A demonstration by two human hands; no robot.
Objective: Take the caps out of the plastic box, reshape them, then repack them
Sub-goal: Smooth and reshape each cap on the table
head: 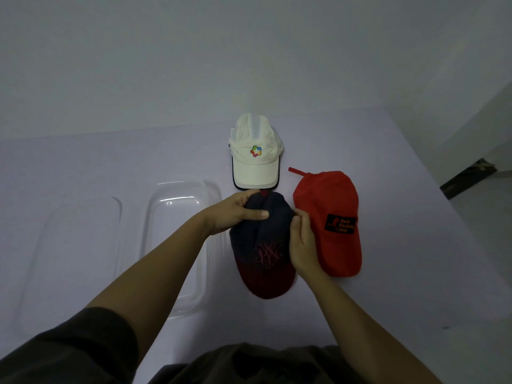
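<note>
A: Bench [388, 273], pale lilac surface. What lies on it?

B: Three caps out, none in the clear plastic box [177, 300]. White cap [253, 159] with a multicoloured emblem at 12 o'clock from the hands, crown away, brim toward the wearer. Red cap [329, 217] with a black patch and orange lettering at 3 o'clock, rear strap poking out at its far left. Navy cap [263, 245] with a dark red brim and red stitched mark at centre, brim toward the wearer.

A: Hands?

B: Both on the navy cap. Left hand [235, 210] closed over the far part of the crown from 9 o'clock, thumb lying across the top, fingers curled over the far edge; grip pinching the fabric. Right hand [302, 239] on the crown's 3 o'clock side, thumb on the cloth, fingers tucked behind out of sight; grip pressed on the cap's side. That hand sits between the navy and red caps.

A: Box position?

B: At 9 o'clock from the navy cap, just beside it, under the left forearm. Its clear lid [74, 259] lies flat further out at 9 o'clock, apart from the box. Dark sleeves at the near edge.
</note>
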